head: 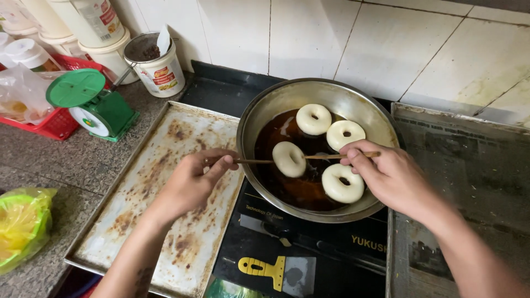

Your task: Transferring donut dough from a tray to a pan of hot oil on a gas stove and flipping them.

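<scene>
The left hand (193,179) pinches one thin wooden stick (253,161); the right hand (386,176) grips another thin wooden stick (331,157). Both tips meet a pale ring of raw dough (289,159) at frame centre, floating with three other dough rings (313,118) in dark oil inside a round steel pan (359,105). A stained metal baking tray (165,165) lies left; a green kitchen scale (94,105) sits upper left.

Soft even daylight; mild glare on wall tiles (309,33); sharp centre (edges bow slightly); faint shadows.
</scene>
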